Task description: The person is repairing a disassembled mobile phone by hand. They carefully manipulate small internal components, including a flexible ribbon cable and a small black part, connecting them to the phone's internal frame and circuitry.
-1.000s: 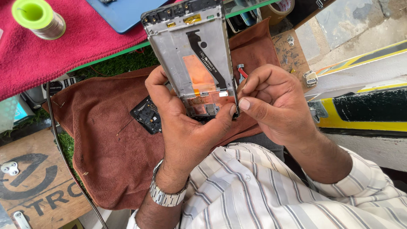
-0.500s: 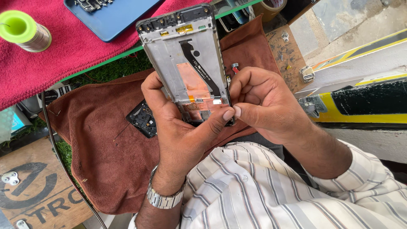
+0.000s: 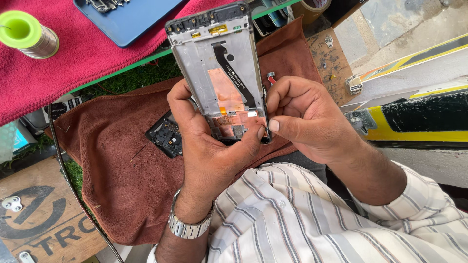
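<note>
Head view looking down cuts off a good deal: my sleeves run out of the bottom edge, the blue tray at the top is sliced by the frame so the metal bits on it are barely readable, and the tape roll near the top right shows only its lower curve. My left hand hides the lower left corner of the opened phone frame, and my right hand covers its lower right edge, so I cannot see how the bottom end sits against my palms. A small red-handled tool pokes out above my right fingers; its tip is behind the frame and I cannot tell what it touches. The left hand comes up from below, wrist bent back with the metal watch showing, fingers wrapped behind the frame and the thumb pressed across its lower end, clamped firmly on it. The right hand comes in from the right, curled into a loose fist around the tool, thumb laid flat against the frame's bottom right corner, nail facing the camera. I hold the phone frame upright and slightly tilted over the brown cloth on my lap, its inner side with copper foil and a black ribbon cable facing me. A dark circuit board lies on the cloth just left of my left hand, partly tucked behind it. A green-topped solder spool stands on the red towel at upper left.
</note>
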